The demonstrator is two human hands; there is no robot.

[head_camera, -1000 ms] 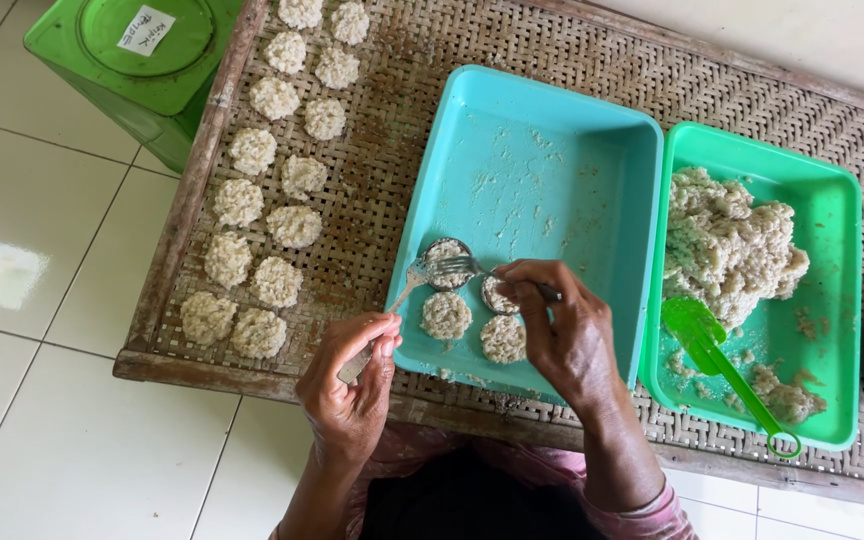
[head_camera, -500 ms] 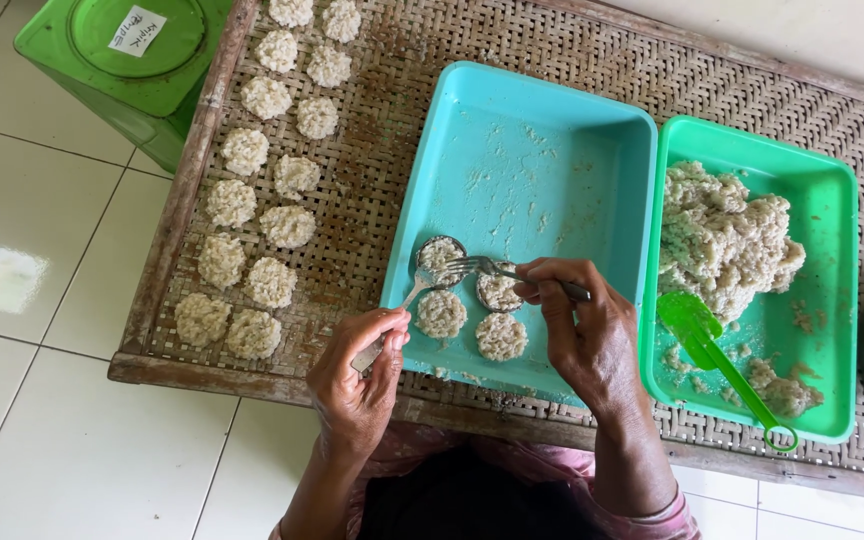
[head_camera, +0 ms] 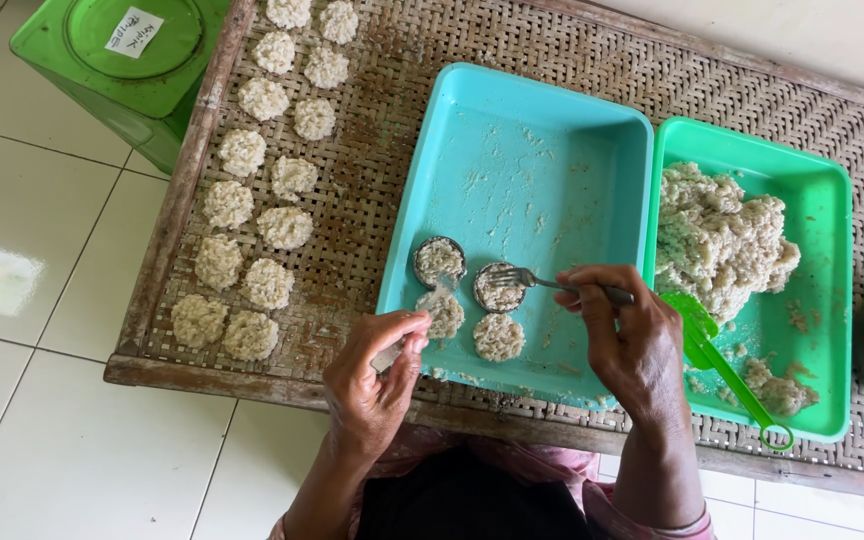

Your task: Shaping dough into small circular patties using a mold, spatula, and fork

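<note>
The right hand (head_camera: 632, 340) pinches a fork (head_camera: 552, 283), its tines pressing the rice in a round metal mold (head_camera: 499, 287) inside the turquoise tray (head_camera: 542, 150). The left hand (head_camera: 372, 375) closes its fingertips on a spoon (head_camera: 422, 315) that reaches toward a second mold (head_camera: 439, 260). Two shaped patties (head_camera: 499, 337) lie just beside the molds. More rice mix (head_camera: 717, 240) sits in the green tray (head_camera: 832, 300) with a green scoop (head_camera: 727, 365).

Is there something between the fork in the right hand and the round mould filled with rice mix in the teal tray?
Nothing visible does. The right hand holds the fork, and its tines already rest on the mix in the round mould. A second filled mould stands beside it, to the left, not in the path.
</note>
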